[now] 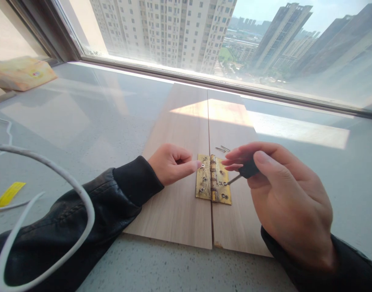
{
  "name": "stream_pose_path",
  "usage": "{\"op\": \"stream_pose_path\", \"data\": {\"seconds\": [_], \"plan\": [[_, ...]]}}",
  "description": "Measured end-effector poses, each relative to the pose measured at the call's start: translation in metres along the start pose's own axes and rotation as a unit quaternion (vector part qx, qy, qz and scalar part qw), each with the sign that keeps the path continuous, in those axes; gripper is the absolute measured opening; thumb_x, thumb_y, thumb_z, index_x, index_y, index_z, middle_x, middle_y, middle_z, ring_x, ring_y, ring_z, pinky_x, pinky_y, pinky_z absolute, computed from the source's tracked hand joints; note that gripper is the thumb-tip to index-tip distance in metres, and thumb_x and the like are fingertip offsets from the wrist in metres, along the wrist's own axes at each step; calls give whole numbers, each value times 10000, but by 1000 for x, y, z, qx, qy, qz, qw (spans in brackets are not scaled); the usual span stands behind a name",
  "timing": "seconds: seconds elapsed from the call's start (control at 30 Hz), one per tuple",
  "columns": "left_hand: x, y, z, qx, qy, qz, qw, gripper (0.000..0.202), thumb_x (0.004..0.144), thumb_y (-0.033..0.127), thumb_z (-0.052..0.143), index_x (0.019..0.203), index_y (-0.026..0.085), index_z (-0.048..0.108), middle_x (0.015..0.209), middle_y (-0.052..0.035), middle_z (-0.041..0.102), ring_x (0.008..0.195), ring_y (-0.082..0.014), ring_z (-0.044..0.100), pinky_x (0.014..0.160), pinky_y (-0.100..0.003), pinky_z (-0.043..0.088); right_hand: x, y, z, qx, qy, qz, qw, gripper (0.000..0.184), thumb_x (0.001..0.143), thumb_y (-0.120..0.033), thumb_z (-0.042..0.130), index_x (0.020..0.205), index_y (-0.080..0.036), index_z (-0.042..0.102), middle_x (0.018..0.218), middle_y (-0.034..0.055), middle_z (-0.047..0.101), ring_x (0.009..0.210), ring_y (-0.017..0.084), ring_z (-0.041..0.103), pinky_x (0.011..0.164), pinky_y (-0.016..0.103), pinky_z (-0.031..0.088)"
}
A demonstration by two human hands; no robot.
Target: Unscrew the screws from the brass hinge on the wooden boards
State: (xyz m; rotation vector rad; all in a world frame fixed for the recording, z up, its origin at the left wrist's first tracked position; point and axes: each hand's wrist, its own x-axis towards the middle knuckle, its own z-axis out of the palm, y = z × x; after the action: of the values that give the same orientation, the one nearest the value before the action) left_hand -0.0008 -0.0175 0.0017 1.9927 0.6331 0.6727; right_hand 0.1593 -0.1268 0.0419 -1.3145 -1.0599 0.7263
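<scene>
A worn brass hinge [205, 188] lies flat across the seam between two pale wooden boards [179, 215]. Screw heads show in its left leaf and in parts of the right leaf. My left hand [170, 164] rests from the left with fingers curled and nothing visible in them; its thumb tip reaches the left leaf's edge. In my right hand [291, 194] is a screwdriver [249, 169] with a black handle, partly hidden by the fingers. Its thin shaft slants down left, and the tip meets a screw [225, 184] in the right leaf.
Loose screws [221, 149] lie on the right board above the hinge. A white cable [90, 202] loops in front of my left sleeve, near a yellow tag [11, 194]. A soft tissue pack [23, 74] sits at the back left. A window frame [186, 75] borders the speckled counter.
</scene>
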Motion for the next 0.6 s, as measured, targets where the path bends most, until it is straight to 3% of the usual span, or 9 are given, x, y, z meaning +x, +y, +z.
{"op": "stream_pose_path", "data": {"seconds": [0.07,0.13,0.23,0.3,0.37,0.47,0.6], "plan": [[0,0,0,-2,0,1,1000,440,792,263,552,466,169,272,477,80,202,459,-41,201,434,-209,174,-1,1,-1,38,1,1,999,180,888,-225,493,814,-213,658,729,9,624,699,141,586,657,312,456],[0,0,0,-3,-2,-2,1000,441,793,259,551,466,170,269,478,80,203,461,-42,199,434,-210,173,1,0,-4,89,-41,15,995,202,818,-190,496,656,-199,616,553,-19,494,548,115,466,528,286,363],[0,-1,1,-2,-1,2,1000,446,793,261,552,467,173,261,478,80,194,460,-43,195,432,-212,167,9,-4,-14,118,-185,59,974,201,695,-190,514,494,-196,521,438,-37,362,450,105,323,447,286,230],[0,-1,1,0,0,7,1000,448,794,263,553,469,175,258,481,81,189,460,-43,192,432,-214,164,17,-6,-20,120,-277,85,950,215,691,-220,528,479,-205,497,412,-43,348,425,106,301,441,289,215],[0,-1,1,0,-2,7,1000,449,798,266,552,471,176,258,484,81,189,462,-43,191,432,-215,164,23,-7,-24,134,-325,96,931,240,718,-260,544,491,-210,484,409,-48,345,420,105,288,450,290,226],[0,-2,1,0,0,5,1000,448,801,265,553,475,175,260,490,80,188,466,-44,190,436,-217,166,25,-4,-23,162,-303,78,936,180,723,-279,570,566,-207,518,443,-52,372,442,104,308,463,282,262],[0,-2,0,-3,1,3,1000,447,800,263,553,475,175,259,489,80,188,468,-44,191,437,-219,167,19,0,-15,84,-155,10,984,137,796,-227,545,670,-198,592,600,-5,549,564,135,505,525,296,397]]}}
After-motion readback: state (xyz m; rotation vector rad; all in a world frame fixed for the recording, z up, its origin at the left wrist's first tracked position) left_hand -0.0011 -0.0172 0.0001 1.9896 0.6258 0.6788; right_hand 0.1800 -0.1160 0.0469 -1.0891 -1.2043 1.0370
